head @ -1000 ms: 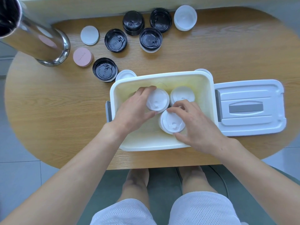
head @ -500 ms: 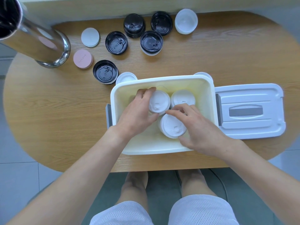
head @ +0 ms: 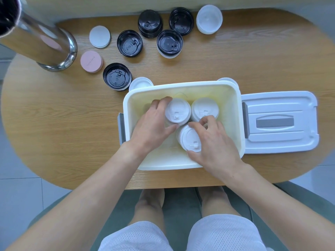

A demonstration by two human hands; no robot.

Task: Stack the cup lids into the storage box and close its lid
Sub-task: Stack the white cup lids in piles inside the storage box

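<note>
A white storage box (head: pixel 181 163) stands open on the wooden table, holding three stacks of white cup lids. My left hand (head: pixel 152 125) grips the back-left stack (head: pixel 178 111) with thumb and fingers around its sides. Around the front stack (head: pixel 189 138) curls my right hand (head: pixel 213 144). The third stack (head: pixel 204 107) sits untouched at the back right. The box's white lid (head: pixel 279 122), with a grey handle, lies flat on the table just right of the box.
Several black cup lids (head: pixel 129 43) lie on the table behind the box, with a white flat lid (head: pixel 99 36), a pink lid (head: pixel 91 61) and a white lid stack (head: pixel 209 19). A steel cylinder (head: pixel 41 42) stands at the far left.
Both hands stay on their stacks; the right hand has shifted its fingers further around the front stack. The view has tilted slightly.
</note>
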